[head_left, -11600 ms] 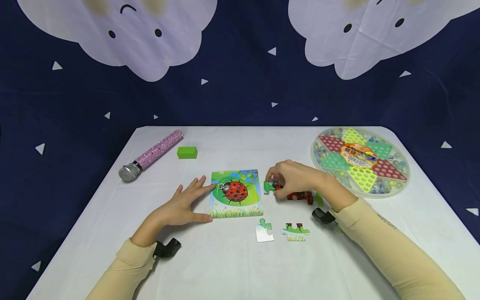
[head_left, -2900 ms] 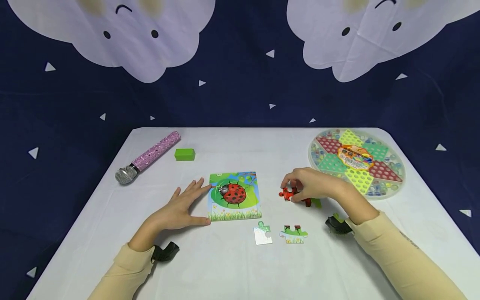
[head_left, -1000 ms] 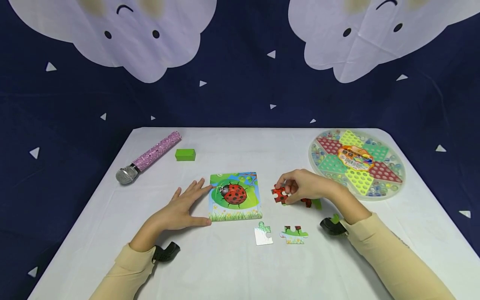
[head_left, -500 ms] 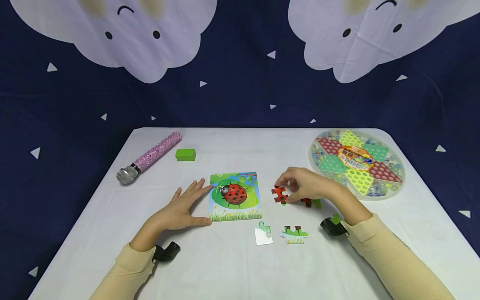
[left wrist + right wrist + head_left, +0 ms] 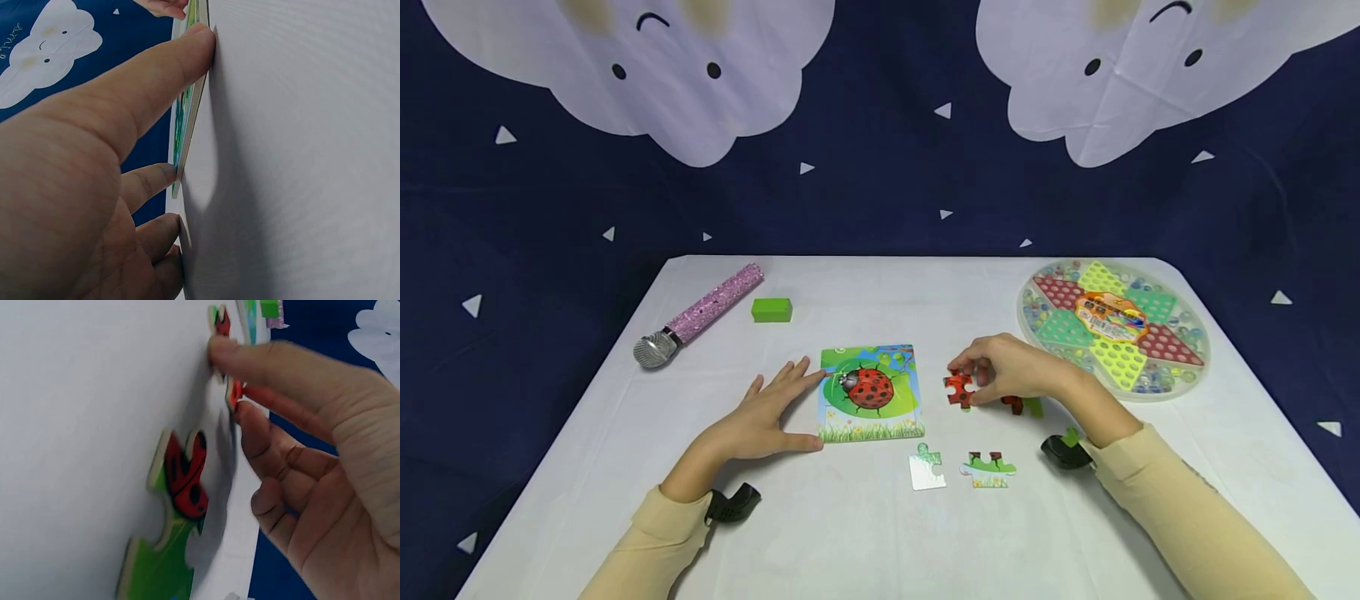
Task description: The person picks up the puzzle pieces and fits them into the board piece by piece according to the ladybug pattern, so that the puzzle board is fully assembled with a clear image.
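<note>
A square ladybug puzzle board [image 5: 869,390] lies flat on the white table. My left hand [image 5: 762,419] rests at its left edge with fingers spread, thumb at the near corner and index fingertip at the upper side. Right of the board, my right hand [image 5: 1015,368] pinches a red-and-black puzzle piece [image 5: 957,392] between thumb and fingers, low over the table; the fingers hide part of it. In the right wrist view another red piece [image 5: 234,395] shows by the fingers. A red-and-green puzzle piece [image 5: 187,481] lies beneath the palm.
Two puzzle pieces lie nearer the front: a pale one [image 5: 927,468] and a green one with flowers [image 5: 988,470]. Behind stand a pink glitter microphone [image 5: 700,315] and a green block [image 5: 772,310]. A round marble game board [image 5: 1114,325] lies at the back right.
About three seconds ago the red piece was farther right; my right hand has brought it left, and for the last second it has barely moved. My left hand has stayed at the board.
</note>
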`<act>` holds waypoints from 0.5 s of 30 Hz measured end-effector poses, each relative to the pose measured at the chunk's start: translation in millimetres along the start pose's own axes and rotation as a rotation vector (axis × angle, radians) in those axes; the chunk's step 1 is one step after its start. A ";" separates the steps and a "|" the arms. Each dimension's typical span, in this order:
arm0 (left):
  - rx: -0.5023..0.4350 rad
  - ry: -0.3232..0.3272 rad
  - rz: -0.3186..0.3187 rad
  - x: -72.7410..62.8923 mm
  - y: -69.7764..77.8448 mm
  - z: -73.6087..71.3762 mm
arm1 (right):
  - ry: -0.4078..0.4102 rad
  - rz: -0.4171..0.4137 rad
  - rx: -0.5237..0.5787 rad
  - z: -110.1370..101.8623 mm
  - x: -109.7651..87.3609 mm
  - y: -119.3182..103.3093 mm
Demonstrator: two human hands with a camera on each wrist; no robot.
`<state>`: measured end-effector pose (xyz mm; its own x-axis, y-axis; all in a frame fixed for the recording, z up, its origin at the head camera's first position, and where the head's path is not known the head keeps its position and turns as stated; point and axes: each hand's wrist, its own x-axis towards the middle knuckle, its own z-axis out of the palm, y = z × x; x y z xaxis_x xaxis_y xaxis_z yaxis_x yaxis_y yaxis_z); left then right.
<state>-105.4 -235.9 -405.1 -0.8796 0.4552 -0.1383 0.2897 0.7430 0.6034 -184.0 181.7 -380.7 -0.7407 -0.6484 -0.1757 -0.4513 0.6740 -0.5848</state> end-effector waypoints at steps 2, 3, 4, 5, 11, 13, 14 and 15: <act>0.000 -0.001 -0.002 -0.4 -0.1 -0.1 | 0.003 -0.002 -0.009 0.1 0.2 0.7; 0.000 -0.002 -0.004 -0.5 -0.4 0.1 | 0.005 -0.005 -0.011 0.3 0.3 1.1; 0.000 -0.002 -0.003 -0.5 -0.6 0.3 | 0.008 -0.010 -0.014 0.8 0.5 1.5; -0.001 -0.002 -0.003 -0.5 -0.8 0.4 | 0.013 -0.015 -0.019 1.4 0.8 1.8; -0.004 0.000 -0.002 -0.1 -0.5 -0.3 | 0.045 -0.044 -0.053 5.1 4.5 2.3; -0.003 0.001 -0.002 0.2 -0.9 -0.1 | 0.056 -0.052 -0.053 5.3 5.6 1.0; -0.004 0.001 -0.003 0.3 -1.2 0.1 | 0.062 -0.057 -0.055 5.2 6.0 0.1; -0.004 0.001 -0.003 0.4 -1.3 0.2 | 0.069 -0.065 -0.057 5.0 6.5 -1.1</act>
<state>-106.0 -236.6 -406.1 -0.8809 0.4523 -0.1393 0.2855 0.7427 0.6057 -185.8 175.0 -385.2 -0.7403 -0.6671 -0.0828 -0.5257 0.6513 -0.5472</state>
